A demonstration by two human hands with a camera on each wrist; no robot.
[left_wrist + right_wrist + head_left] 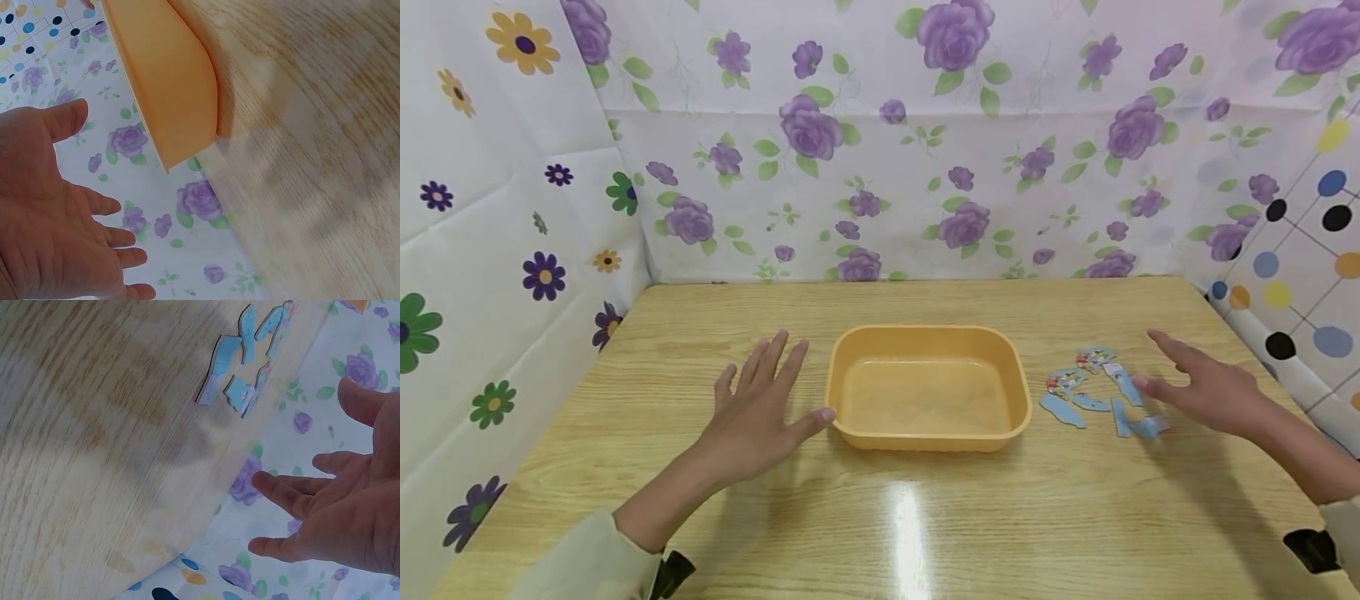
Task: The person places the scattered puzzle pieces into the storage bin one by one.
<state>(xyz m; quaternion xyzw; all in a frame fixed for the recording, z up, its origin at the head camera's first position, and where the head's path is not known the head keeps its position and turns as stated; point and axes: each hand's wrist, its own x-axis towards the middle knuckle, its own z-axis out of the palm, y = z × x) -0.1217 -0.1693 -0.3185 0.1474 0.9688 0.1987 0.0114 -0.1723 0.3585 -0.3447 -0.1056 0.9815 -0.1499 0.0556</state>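
Fingers spread well apart and gripping nothing, the left hand (751, 425) hangs over the wood-grain counter (685, 325), its back toward the head camera and its thumb pointing right. Just beyond that thumb sits a shallow, rounded orange-yellow tray (925, 443); in the head view the thumb tip overlaps its left edge, yet the left wrist view shows a gap, so the two appear not to touch. The tray rests rim up near the middle of the counter, a spot that probably suits it because either hand can get to it. To its right lies a loose cluster of thin puzzle pieces (1062, 411), mostly pale blue (two carry a busy, many-coloured print, too small to make out). They appear to lie flat, though the front right one is blurred, and are perhaps spread out so that each one shows. Farthest right, the right hand (1213, 396) holds nothing either: thumb and forefinger stand apart, aimed left toward the pieces. Its thumb tip looks right beside the nearest piece from the head camera, but the right wrist view shows clear space between the fingers and the cluster.
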